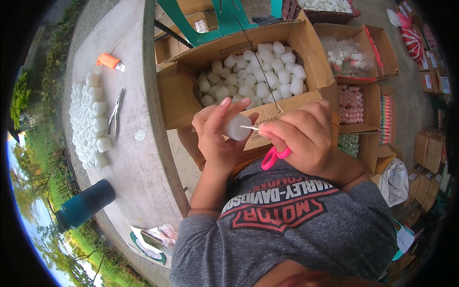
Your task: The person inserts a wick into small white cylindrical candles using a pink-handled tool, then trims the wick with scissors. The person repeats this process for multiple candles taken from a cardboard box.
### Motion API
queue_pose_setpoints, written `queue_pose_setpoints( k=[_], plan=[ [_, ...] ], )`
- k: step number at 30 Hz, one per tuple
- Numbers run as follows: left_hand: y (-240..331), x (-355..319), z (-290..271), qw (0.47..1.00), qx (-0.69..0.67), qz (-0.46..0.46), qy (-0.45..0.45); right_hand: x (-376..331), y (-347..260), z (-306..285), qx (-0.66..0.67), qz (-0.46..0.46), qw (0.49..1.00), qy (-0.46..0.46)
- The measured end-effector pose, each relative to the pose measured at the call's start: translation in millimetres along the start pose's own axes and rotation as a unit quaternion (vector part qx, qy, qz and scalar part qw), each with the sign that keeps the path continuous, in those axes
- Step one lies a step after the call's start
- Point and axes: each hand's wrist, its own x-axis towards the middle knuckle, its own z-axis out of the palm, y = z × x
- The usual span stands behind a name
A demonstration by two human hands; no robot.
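My left hand [213, 131] is closed around a translucent white votive candle [235, 129], its round end turned to the right. A white wick [249, 127] sticks out of that end, and the fingertips of my right hand [303, 138] pinch it. Pink looped handles [270, 159], like those of small scissors, hang from my right hand; their blades are hidden. A long thin dark rod [255, 48] with a small hook at its lower end rises above my right hand; whether I hold it cannot be told. Just beyond my hands, many similar white candles [260, 74] fill a cardboard box [179, 95].
On the grey table [148, 177] to the left stand rows of white candles [88, 124], pliers [115, 115], an orange-handled tool [108, 60] and a dark blue bottle [88, 203]. A green chair [224, 21] is behind the box. More open boxes [358, 126] crowd the right.
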Motion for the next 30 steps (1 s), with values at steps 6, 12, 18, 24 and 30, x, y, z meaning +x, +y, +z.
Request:
queue_pose_setpoints(
  k=[6, 12, 18, 24, 30],
  plan=[
    [-0.7, 0.2, -1.4, 0.996, 0.081, 0.028, -0.006, -1.0, -0.9, -3.4, -0.021, -0.001, 1.0, -0.02],
    [4.7, 2.0, -5.4, 0.994, 0.104, 0.034, -0.026, -0.1, -1.2, -7.1, -0.035, -0.008, 0.998, -0.043],
    [1.9, 4.9, -5.0, 0.994, 0.084, 0.056, -0.035, 3.2, -2.1, -9.7, -0.009, 0.027, 0.999, -0.035],
    [7.6, -8.8, 2.7, 0.751, -0.578, -0.314, -0.057, -1.5, 8.7, 10.1, 0.311, 0.211, 0.926, -0.032],
    [11.5, -8.3, 0.1, 0.874, -0.404, -0.264, -0.047, -5.0, 6.8, 17.3, 0.281, 0.182, 0.942, -0.024]
  ],
)
